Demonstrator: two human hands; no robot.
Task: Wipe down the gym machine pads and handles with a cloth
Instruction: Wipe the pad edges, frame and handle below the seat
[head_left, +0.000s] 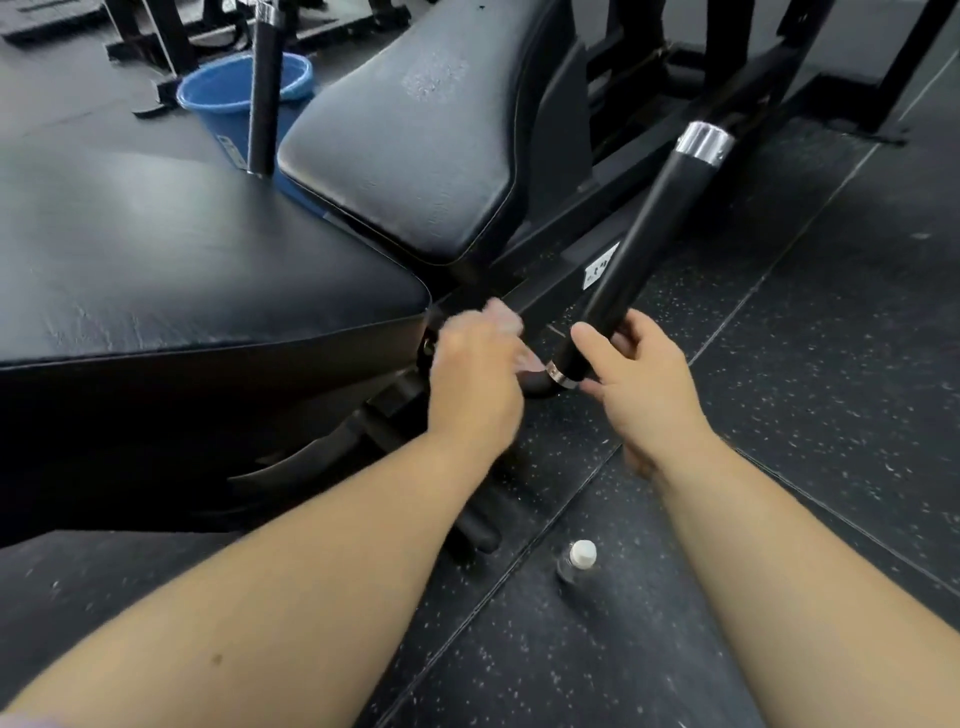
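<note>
A black gym machine fills the view: a large flat pad (171, 249) at the left and a second padded seat (415, 135) behind it. A black handle (639, 244) with chrome rings slants from upper right down to the centre. My right hand (639, 384) grips its lower end just above the chrome ring. My left hand (478, 374) holds a pale pinkish cloth (506, 317) bunched against the machine frame beside the handle's base; most of the cloth is hidden by the hand and blurred. A second black handle (262, 93) stands upright at the back.
A blue bucket (228, 98) stands on the floor behind the pads. A small clear bottle with a white cap (579, 558) stands on the speckled black rubber floor between my forearms. Black frame legs of other machines cross the top of the view.
</note>
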